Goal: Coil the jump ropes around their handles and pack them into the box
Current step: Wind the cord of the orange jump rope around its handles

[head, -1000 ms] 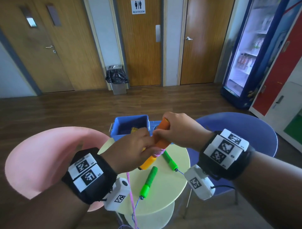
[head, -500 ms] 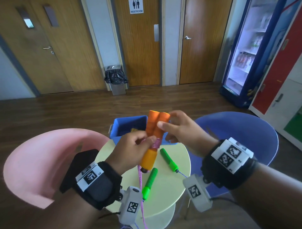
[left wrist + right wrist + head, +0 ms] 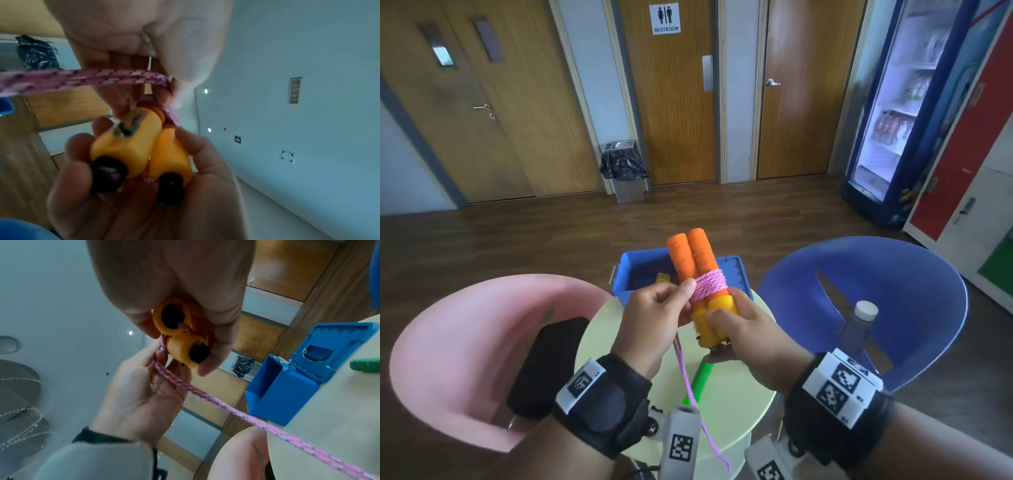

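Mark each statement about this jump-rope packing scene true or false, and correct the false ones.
1. The right hand holds the orange handles by their yellow ends. True.
2. The pink rope is fully coiled, with none hanging loose. False: a length trails down from the left hand.
3. The blue box stands open on the table. True.
4. A green handle lies inside the box. False: it lies on the table.
5. The left hand is empty. False: it pinches the rope.
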### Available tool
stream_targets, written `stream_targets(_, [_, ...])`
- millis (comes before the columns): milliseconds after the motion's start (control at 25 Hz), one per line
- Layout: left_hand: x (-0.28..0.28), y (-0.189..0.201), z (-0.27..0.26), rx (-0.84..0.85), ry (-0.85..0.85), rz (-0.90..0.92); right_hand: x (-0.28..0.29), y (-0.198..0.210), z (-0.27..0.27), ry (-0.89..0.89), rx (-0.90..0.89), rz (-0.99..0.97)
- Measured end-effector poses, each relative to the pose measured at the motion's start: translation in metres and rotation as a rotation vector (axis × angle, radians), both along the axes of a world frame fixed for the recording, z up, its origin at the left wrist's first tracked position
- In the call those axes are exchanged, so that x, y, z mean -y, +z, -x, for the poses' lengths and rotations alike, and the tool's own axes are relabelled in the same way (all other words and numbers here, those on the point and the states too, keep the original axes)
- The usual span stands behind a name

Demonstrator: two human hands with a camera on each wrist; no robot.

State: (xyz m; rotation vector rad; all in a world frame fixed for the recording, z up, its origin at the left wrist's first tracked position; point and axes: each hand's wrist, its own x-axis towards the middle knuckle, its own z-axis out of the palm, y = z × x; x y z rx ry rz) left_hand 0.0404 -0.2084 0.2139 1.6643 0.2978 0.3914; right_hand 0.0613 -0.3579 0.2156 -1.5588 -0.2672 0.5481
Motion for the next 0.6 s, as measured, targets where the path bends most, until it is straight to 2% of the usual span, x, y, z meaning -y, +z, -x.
stream_targets(360, [-0.003,0.006,0.019,-0.035,-0.167,0.309,0.024,-0.004,0.003,0.094,-0.279,-0.261])
stream_targets(600, [-0.002,0.009,0.026,0.011,-0.219,0.228,0.031,-0.002,0.009,0.119,-0.297,-0.304])
